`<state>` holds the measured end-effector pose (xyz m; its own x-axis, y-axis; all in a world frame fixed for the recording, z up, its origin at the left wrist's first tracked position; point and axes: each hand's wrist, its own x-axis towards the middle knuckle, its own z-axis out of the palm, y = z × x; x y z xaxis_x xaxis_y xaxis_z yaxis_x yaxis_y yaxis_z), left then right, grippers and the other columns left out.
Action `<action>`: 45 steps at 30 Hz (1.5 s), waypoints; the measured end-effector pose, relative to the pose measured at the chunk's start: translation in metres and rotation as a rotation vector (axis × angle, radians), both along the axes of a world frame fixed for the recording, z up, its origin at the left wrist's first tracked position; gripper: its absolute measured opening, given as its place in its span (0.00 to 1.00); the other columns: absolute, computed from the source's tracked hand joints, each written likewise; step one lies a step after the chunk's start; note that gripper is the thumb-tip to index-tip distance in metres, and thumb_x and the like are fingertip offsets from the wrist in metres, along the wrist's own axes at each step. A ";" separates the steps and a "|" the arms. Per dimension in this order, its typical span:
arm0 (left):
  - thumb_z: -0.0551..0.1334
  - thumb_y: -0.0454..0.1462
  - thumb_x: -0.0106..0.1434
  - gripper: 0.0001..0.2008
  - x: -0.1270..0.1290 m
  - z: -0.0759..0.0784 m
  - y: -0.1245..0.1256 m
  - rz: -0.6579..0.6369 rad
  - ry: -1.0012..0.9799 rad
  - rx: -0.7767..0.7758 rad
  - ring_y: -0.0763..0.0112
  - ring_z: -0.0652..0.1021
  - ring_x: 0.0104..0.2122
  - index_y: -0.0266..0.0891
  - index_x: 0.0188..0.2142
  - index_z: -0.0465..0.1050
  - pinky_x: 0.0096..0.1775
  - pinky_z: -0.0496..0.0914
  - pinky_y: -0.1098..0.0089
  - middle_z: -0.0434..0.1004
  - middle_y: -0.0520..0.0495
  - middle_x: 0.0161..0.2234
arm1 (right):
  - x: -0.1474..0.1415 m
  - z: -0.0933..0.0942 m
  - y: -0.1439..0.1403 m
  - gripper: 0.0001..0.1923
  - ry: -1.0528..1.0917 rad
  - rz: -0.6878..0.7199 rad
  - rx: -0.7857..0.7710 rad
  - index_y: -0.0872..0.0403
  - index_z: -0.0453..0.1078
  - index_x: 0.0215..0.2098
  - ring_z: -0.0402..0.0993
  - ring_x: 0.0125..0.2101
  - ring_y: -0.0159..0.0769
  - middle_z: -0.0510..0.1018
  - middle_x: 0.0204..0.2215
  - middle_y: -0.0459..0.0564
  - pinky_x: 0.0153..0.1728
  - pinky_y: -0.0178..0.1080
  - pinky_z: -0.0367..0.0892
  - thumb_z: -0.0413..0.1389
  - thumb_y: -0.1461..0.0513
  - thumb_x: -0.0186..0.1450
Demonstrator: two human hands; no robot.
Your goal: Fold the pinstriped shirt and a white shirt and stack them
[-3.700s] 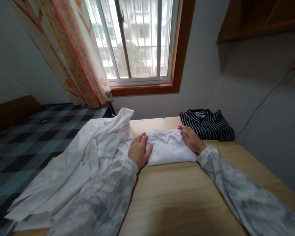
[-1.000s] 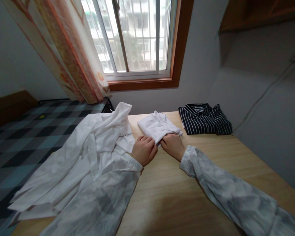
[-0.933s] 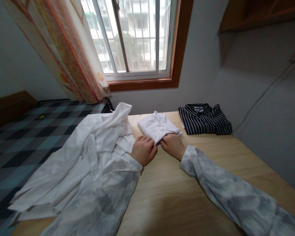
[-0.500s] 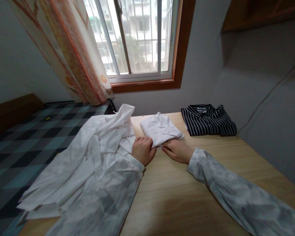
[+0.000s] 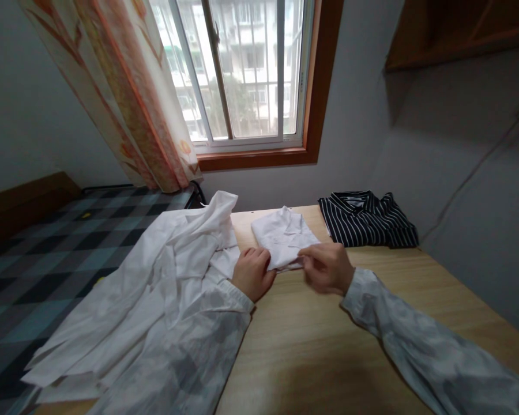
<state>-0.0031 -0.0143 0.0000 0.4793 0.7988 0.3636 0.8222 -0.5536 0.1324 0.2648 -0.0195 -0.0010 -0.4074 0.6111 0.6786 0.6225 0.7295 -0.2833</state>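
Note:
A small folded white shirt [image 5: 282, 233] lies on the wooden table, its collar end toward the window. My left hand [image 5: 254, 273] is closed at its near left corner, with the fingers curled and the thumb along the near edge. At the near right edge, my right hand [image 5: 328, 267] pinches the cloth between thumb and forefinger; part of this hand is blurred. Left of the folded shirt, a loose white shirt [image 5: 155, 288] is spread over the table and hangs past its left side. My left sleeve covers part of it.
A folded black-and-white striped shirt [image 5: 367, 222] sits at the back right of the wooden table [image 5: 285, 346]. A bed with a checked cover [image 5: 21, 276] stands to the left. Behind are a window [image 5: 242, 75] and a curtain [image 5: 130, 86]; a shelf [image 5: 458, 34] hangs upper right.
My right hand has lifted from lying flat at the folded shirt's near edge and shifted slightly right, now pinching the cloth. My left hand stays at its corner. The view has tilted slightly up.

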 end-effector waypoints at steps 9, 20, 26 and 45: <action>0.65 0.33 0.63 0.08 -0.004 -0.003 0.005 -0.009 -0.077 -0.015 0.51 0.82 0.47 0.46 0.37 0.67 0.60 0.72 0.53 0.81 0.43 0.41 | 0.029 -0.025 0.043 0.17 0.105 -0.264 -0.186 0.53 0.76 0.51 0.79 0.48 0.50 0.83 0.48 0.58 0.51 0.47 0.73 0.61 0.50 0.72; 0.56 0.34 0.69 0.11 -0.023 -0.020 0.032 0.209 -0.646 -0.178 0.56 0.84 0.44 0.44 0.48 0.72 0.48 0.75 0.59 0.85 0.44 0.41 | 0.028 -0.020 0.016 0.27 0.132 0.016 -0.016 0.48 0.59 0.18 0.64 0.24 0.37 0.67 0.18 0.45 0.35 0.42 0.64 0.51 0.58 0.77; 0.59 0.38 0.69 0.11 -0.019 -0.018 0.029 0.092 -0.618 -0.179 0.56 0.84 0.43 0.43 0.49 0.75 0.49 0.75 0.59 0.86 0.43 0.43 | 0.036 -0.023 0.040 0.17 0.195 -0.369 -0.121 0.54 0.74 0.56 0.76 0.56 0.54 0.81 0.55 0.62 0.61 0.53 0.69 0.55 0.56 0.73; 0.66 0.35 0.57 0.07 -0.030 -0.020 0.041 0.219 -0.863 -0.121 0.65 0.77 0.36 0.42 0.37 0.76 0.38 0.74 0.66 0.77 0.47 0.38 | 0.041 -0.030 0.039 0.20 0.687 -0.145 -0.790 0.54 0.81 0.46 0.81 0.35 0.41 0.87 0.39 0.55 0.34 0.39 0.75 0.67 0.50 0.63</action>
<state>-0.0327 0.0269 -0.0204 -0.0890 0.8965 0.4341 0.4953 -0.3383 0.8002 0.3057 0.0193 -0.0306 0.0257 0.9919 0.1242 0.2147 0.1158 -0.9698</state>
